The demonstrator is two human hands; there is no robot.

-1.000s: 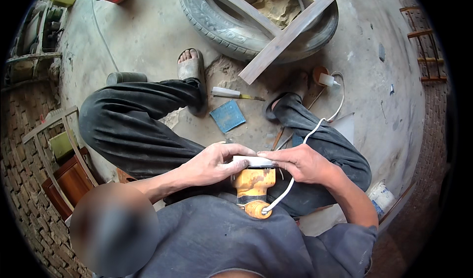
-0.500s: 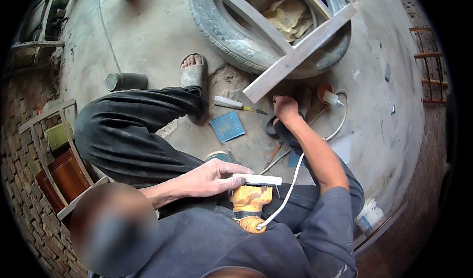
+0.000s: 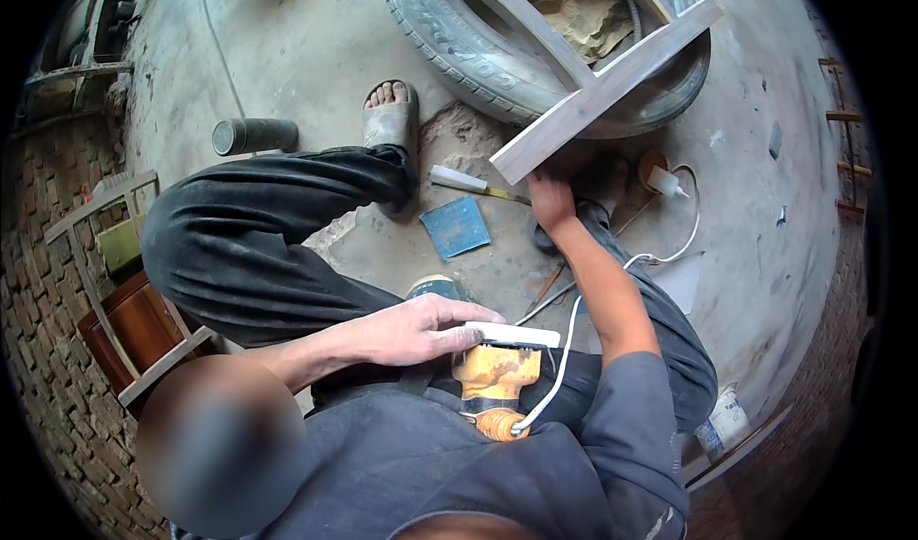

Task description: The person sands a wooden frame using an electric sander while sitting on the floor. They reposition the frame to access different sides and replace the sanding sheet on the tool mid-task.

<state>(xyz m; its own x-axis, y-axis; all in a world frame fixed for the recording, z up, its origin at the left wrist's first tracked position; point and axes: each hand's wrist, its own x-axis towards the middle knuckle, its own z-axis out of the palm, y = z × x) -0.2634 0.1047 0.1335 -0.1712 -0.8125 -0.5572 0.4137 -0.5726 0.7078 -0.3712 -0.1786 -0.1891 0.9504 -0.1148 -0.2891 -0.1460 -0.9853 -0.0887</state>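
My left hand (image 3: 435,330) is closed on the white pad (image 3: 521,335) of a yellow electric sander (image 3: 497,373), which rests pad up in my lap. A white cord (image 3: 564,368) runs from the sander's end. Farther forward, my right hand (image 3: 552,200) reaches down beside the lower end of a pale wooden frame (image 3: 612,90); its fingers look curled and their tips are hidden. Left of that hand lies a white-and-yellow tool with a narrow tip (image 3: 459,178), perhaps a knife or brush. A blue square sheet (image 3: 454,227) lies nearby on the floor.
The wooden frame leans on a large tyre (image 3: 459,62) holding crumpled brown material (image 3: 583,14). An orange-brown pot and a white nozzle bottle (image 3: 666,181) stand to the right. A dark cylinder (image 3: 253,136) lies left; a white bucket (image 3: 724,416) stands by my right knee.
My right hand has shifted left, closer to the wooden frame's end and the tool on the floor. The view has moved slightly. My left hand keeps its hold on the sander.
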